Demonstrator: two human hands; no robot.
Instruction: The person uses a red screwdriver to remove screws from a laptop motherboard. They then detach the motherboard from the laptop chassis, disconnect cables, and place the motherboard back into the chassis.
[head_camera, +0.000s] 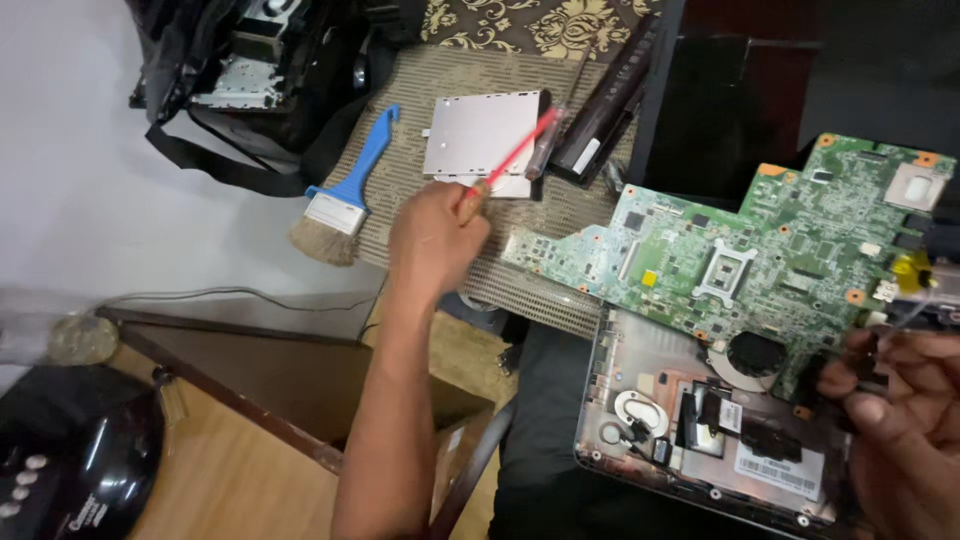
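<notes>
Currently the left hand (435, 240) grips a red-handled tool (505, 160) over the mat; the right hand (895, 415) pinches the green circuit board (745, 255), tilted above the open laptop base (700, 430). Slipping could strain its connectors.

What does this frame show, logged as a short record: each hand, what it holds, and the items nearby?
left hand: grips a thin red-shafted tool with a wooden handle
right hand: holds the edge of a green laptop circuit board
under the board: open grey laptop base
on the ribbed mat: blue-handled paintbrush, flat silver metal drive caddy, long black battery pack
far left: black bag
</notes>
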